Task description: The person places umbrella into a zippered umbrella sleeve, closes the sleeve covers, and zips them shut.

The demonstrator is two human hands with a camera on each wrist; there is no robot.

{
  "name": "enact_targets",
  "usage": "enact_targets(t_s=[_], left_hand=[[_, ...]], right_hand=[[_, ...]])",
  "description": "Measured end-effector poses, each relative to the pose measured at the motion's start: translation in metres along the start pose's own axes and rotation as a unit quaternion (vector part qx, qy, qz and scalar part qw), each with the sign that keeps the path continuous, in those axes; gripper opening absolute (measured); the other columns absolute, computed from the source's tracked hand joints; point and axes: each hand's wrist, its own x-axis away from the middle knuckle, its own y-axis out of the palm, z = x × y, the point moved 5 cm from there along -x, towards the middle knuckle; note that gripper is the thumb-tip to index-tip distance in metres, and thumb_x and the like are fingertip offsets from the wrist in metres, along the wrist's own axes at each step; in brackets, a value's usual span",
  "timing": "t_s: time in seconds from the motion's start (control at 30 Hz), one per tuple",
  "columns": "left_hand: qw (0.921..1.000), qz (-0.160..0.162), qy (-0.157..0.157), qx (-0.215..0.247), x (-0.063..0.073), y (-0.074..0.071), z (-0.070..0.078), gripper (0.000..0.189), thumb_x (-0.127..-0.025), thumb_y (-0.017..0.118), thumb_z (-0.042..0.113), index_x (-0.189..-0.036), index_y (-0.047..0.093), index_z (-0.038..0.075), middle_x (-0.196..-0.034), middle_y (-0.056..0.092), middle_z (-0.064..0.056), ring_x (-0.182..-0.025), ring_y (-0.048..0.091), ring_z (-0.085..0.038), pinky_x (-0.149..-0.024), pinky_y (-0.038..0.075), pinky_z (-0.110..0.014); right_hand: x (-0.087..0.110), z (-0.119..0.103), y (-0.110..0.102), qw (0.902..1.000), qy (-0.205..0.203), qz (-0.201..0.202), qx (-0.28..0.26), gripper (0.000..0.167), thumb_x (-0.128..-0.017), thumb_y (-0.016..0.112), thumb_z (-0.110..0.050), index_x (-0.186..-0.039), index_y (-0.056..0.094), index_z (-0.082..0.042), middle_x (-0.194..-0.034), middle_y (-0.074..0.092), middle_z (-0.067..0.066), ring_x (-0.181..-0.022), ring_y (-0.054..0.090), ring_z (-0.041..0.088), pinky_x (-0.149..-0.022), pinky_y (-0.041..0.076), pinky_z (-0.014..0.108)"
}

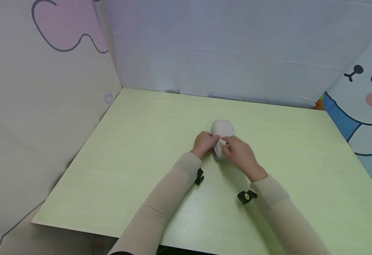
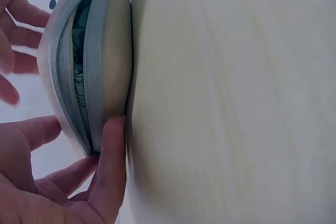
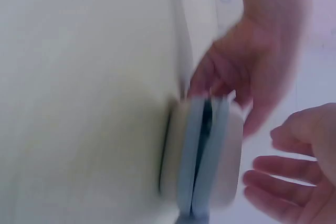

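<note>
A small, pale zip case (image 1: 222, 127) with rounded corners lies on the table. In the left wrist view its grey zip (image 2: 94, 61) is undone along the near side, and dark green contents (image 2: 79, 51) show in the gap. My left hand (image 1: 204, 143) holds the case at its left near part, thumb on the lid and fingers low on the side. Over the right of the lid hovers my right hand (image 1: 240, 152). Its fingers (image 3: 283, 169) are loosely bent and apart, with nothing between them, close beside the lid in the right wrist view.
The pale yellow-green table (image 1: 141, 141) spreads out around the case. A plain light wall sheet (image 1: 221, 49) rises behind its back edge, with printed panels (image 1: 371, 99) at the sides. Black wrist mounts (image 1: 247, 197) hang under both sleeves.
</note>
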Motion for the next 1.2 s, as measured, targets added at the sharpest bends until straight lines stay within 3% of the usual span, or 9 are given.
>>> enact_targets(t_s=[0.1,0.17,0.33,0.5,0.7,0.87,0.97,1.1,1.2], left_hand=[[0.9999,-0.01,-0.013,0.003,-0.001,0.002,-0.001,0.032,-0.09,0.06,0.036,-0.084,0.067,0.005,-0.065,0.06,-0.003,-0.052,0.058,-0.017,-0.047,0.047,-0.025],[0.9996,-0.017,-0.021,0.006,-0.001,0.002,-0.001,0.032,-0.09,0.059,0.036,-0.092,0.068,0.005,-0.068,0.061,-0.004,-0.053,0.06,-0.018,-0.05,0.05,-0.026],[0.9988,-0.022,-0.037,0.023,-0.002,0.004,-0.002,0.034,-0.091,0.059,0.035,-0.099,0.066,0.003,-0.073,0.061,-0.005,-0.051,0.057,-0.017,-0.051,0.05,-0.027],[0.9965,-0.03,-0.05,0.059,-0.003,0.006,-0.004,0.031,-0.09,0.059,0.032,-0.096,0.064,0.001,-0.074,0.058,-0.005,-0.054,0.056,-0.017,-0.05,0.051,-0.027],[0.9939,-0.055,-0.048,0.083,-0.002,0.009,-0.002,0.029,-0.093,0.055,0.03,-0.093,0.06,0.001,-0.072,0.052,-0.006,-0.06,0.054,-0.017,-0.054,0.053,-0.029],[0.996,-0.048,-0.049,0.057,-0.002,0.009,-0.002,0.031,-0.092,0.054,0.033,-0.099,0.06,0.003,-0.076,0.054,-0.006,-0.062,0.055,-0.017,-0.056,0.052,-0.028],[0.9962,-0.043,-0.049,0.058,-0.002,0.008,-0.002,0.033,-0.092,0.054,0.034,-0.105,0.061,0.004,-0.081,0.057,-0.006,-0.065,0.057,-0.017,-0.057,0.052,-0.028],[0.9925,-0.046,-0.046,0.103,-0.001,0.008,-0.003,0.037,-0.089,0.059,0.035,-0.11,0.061,0.004,-0.088,0.06,-0.006,-0.072,0.06,-0.018,-0.06,0.053,-0.03],[0.9863,-0.054,-0.04,0.15,0.0,0.009,-0.003,0.044,-0.085,0.066,0.034,-0.114,0.06,0.002,-0.093,0.062,-0.006,-0.079,0.062,-0.019,-0.065,0.053,-0.032]], right_hand=[[0.001,0.024,-0.009,0.9926,0.084,0.0,-0.088,0.03,-0.089,0.056,-0.008,-0.116,0.059,0.004,-0.095,0.062,0.018,-0.085,0.06,0.031,-0.07,0.049,0.044],[0.003,0.039,-0.011,0.9808,0.143,-0.005,-0.133,0.034,-0.09,0.056,-0.012,-0.121,0.056,0.003,-0.098,0.061,0.019,-0.089,0.059,0.033,-0.072,0.049,0.045],[0.014,0.068,0.003,0.9366,0.261,-0.057,-0.227,0.047,-0.094,0.052,-0.024,-0.131,0.045,0.005,-0.113,0.055,0.024,-0.097,0.058,0.035,-0.077,0.049,0.042],[0.021,0.079,0.02,0.8943,0.319,-0.097,-0.299,0.058,-0.095,0.05,-0.033,-0.135,0.039,0.006,-0.121,0.05,0.026,-0.101,0.056,0.033,-0.084,0.046,0.039],[0.021,0.077,0.028,0.8873,0.318,-0.099,-0.319,0.063,-0.094,0.05,-0.038,-0.137,0.037,0.006,-0.132,0.044,0.027,-0.119,0.043,0.035,-0.098,0.034,0.046],[0.02,0.073,0.031,0.8853,0.314,-0.089,-0.331,0.059,-0.095,0.051,-0.033,-0.137,0.038,0.007,-0.132,0.045,0.027,-0.12,0.042,0.034,-0.099,0.034,0.045],[0.02,0.072,0.033,0.8763,0.321,-0.082,-0.35,0.058,-0.095,0.052,-0.032,-0.137,0.038,0.006,-0.131,0.045,0.026,-0.12,0.042,0.034,-0.099,0.034,0.044],[0.02,0.07,0.035,0.8654,0.332,-0.079,-0.367,0.058,-0.095,0.052,-0.033,-0.138,0.038,0.004,-0.132,0.045,0.024,-0.121,0.041,0.033,-0.1,0.034,0.044],[0.02,0.07,0.035,0.8658,0.334,-0.074,-0.365,0.058,-0.095,0.052,-0.032,-0.138,0.039,0.004,-0.132,0.045,0.024,-0.121,0.041,0.033,-0.099,0.035,0.044]])
